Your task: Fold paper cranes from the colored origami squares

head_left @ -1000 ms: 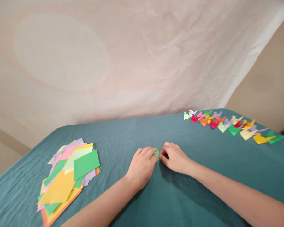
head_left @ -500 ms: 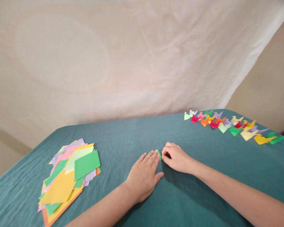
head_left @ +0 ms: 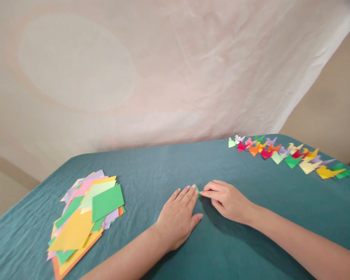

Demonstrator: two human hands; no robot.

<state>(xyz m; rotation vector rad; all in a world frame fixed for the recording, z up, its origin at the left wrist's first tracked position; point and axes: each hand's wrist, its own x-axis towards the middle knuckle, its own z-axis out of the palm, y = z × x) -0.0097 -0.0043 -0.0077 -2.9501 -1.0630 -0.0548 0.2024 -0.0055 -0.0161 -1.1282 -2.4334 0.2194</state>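
My left hand lies flat on the table, palm down, with its fingers stretched out. Its fingertips press on a small folded piece of green paper, and most of that piece is hidden under them. At the paper's right edge is my right hand, its fingers drawn together and the tip of one touching the paper. Whether the thumb pinches from below cannot be made out clearly.
A loose pile of coloured paper sheets lies at the left, a green sheet on top. Several small folded paper birds stand in rows at the back right. A dark green cloth covers the table; a pale sheet hangs behind.
My right hand has shifted slightly right and turned, from a curled pinch to fingers pointing left at the paper's edge. My left hand has stayed flat in place.
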